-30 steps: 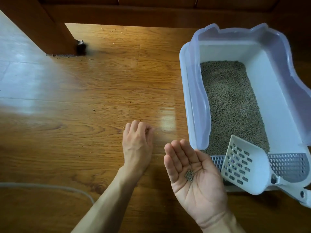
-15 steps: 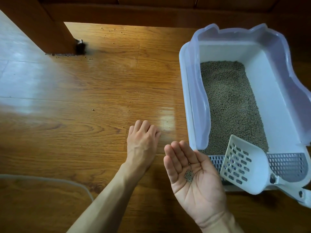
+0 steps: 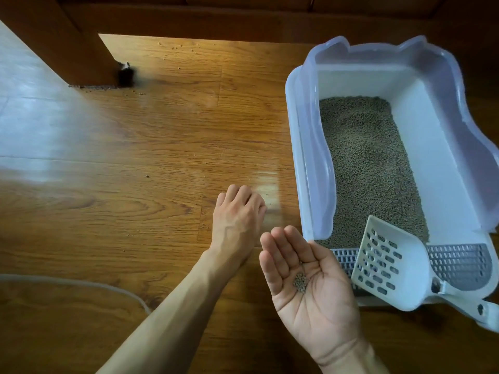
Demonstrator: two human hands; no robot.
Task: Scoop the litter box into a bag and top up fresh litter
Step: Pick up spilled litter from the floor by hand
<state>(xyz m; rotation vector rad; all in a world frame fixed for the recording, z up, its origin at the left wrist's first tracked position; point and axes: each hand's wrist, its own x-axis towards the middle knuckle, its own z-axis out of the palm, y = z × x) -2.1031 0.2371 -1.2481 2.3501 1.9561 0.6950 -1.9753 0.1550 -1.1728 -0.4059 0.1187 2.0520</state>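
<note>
Head view: the left hand [image 3: 237, 214], knuckles up with fingers curled down to the floor [image 3: 135, 147], has slid a little toward the box [image 3: 302, 147] since a second ago; whether its grip pinches anything I cannot tell. The right hand [image 3: 310, 287] stays flat, released, cupping pellets [image 3: 300, 282]. The scoop [image 3: 388, 265] rests on the box's near end.

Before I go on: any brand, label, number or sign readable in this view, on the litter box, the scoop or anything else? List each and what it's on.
None: no readable text anywhere in this view.
Litter box: plain walls and rim, no print or label showing.
Scoop: plain slotted plastic, no marking visible.
Wooden floor: only grain, glare and scattered pellets.
Right hand: holds a few pellets in its palm, nothing written.
</note>
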